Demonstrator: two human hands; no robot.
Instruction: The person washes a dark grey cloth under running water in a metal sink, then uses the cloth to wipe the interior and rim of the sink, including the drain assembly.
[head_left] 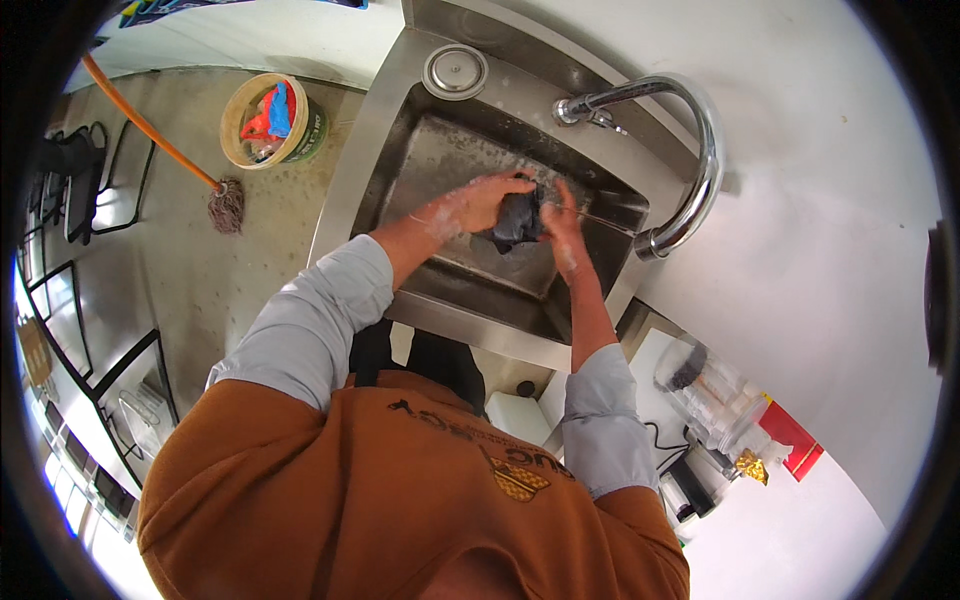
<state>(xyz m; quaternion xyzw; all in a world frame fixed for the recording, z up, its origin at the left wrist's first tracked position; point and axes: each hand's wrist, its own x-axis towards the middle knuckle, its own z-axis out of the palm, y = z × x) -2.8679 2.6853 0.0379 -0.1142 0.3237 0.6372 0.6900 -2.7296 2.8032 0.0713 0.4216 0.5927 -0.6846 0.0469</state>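
Over the stainless steel sink (430, 150), a crumpled dark cloth (517, 220) is held between my two hands. My left hand (485, 203) grips it from the left side, fingers bent over its upper edge. From the right, my right hand (562, 222) closes on the other side of the cloth, its fingers slightly blurred. Whitish suds cling to both wrists. A curved chrome faucet (708, 150) arches at the right, and a thin line, seemingly water, runs from its spout toward my right hand. The cloth's exact kind cannot be made out.
A round metal drain cover (456, 72) sits on the sink's far left corner. To the left on the floor are a bucket (240, 125) with colourful bags and a mop (226, 205). Clear plastic containers (715, 395) lie on a white surface at the right.
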